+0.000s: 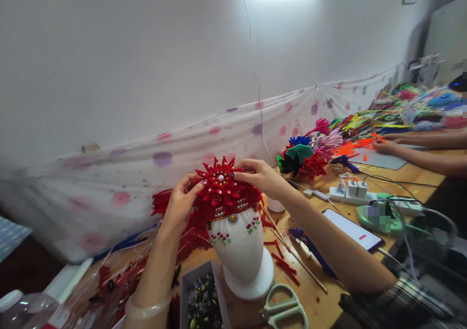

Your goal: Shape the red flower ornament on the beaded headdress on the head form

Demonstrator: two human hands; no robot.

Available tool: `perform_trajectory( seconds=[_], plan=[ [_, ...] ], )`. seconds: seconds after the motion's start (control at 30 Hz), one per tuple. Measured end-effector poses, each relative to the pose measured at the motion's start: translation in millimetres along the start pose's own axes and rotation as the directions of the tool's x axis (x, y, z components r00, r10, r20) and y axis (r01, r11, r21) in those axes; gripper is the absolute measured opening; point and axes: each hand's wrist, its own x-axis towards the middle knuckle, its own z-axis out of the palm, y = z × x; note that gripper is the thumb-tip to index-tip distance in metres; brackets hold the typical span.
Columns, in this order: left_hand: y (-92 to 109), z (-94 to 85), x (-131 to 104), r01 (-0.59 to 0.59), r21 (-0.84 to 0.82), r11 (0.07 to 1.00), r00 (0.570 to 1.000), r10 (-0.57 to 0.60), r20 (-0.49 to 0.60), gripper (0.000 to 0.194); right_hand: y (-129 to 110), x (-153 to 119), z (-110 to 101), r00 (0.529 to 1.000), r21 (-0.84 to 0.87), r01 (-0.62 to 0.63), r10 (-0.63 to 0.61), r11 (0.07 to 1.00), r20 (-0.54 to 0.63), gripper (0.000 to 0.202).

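A white foam mannequin head [239, 251] stands on its round base, wearing a red headdress [204, 212] with pearl rows and hanging beaded fringes. At its front top is a red flower [221, 181] with pointed petals and a pearl centre. My left hand [182, 198] pinches the flower's left edge between thumb and fingers. From the right, my right hand [257, 176] grips the petals at the other edge, thumb in front and fingers behind.
A box of beads [204, 295], green-handled scissors [285, 309], sticks [299, 258] and a phone [352, 229] lie nearby. Beyond are a power strip [375, 200], a green device [379, 219], colourful flowers [306, 154] and another person's hands [388, 144]. A bottle [31, 309] is at lower left.
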Motion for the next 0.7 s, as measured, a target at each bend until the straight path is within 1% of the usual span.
perform_trajectory(
  seconds=[0.17, 0.27, 0.4, 0.57, 0.7],
  plan=[
    [-0.7, -0.8, 0.8, 0.028, 0.003, 1.0, 1.0, -0.028, -0.001, 0.04, 0.1, 2.5, -3.4, 0.998, -0.019, -0.053, 0.054, 0.998, 0.044, 0.019],
    [6.8, -2.1, 0.0, 0.065, 0.025, 0.998, 0.997, -0.065, 0.03, 0.036, -1.7, 4.3, -8.9, 0.991, -0.057, -0.087, 0.092, 0.995, 0.099, 0.024],
    [18.5, -2.7, -2.4, 0.105, 0.037, 0.994, 0.991, -0.108, 0.075, 0.035, -5.5, 4.4, -17.9, 0.982, -0.147, -0.094, 0.116, 0.985, 0.147, 0.029],
    [23.7, -1.9, -5.1, 0.126, 0.015, 0.992, 0.988, -0.127, 0.088, 0.034, -11.0, 1.7, -23.8, 0.98, -0.147, -0.129, 0.149, 0.981, 0.13, 0.033],
    [20.3, -2.4, -4.8, 0.097, 0.004, 0.995, 0.993, -0.097, 0.066, 0.034, -13.8, 0.8, -18.7, 0.982, -0.139, -0.129, 0.146, 0.982, 0.121, 0.039]
  ],
)
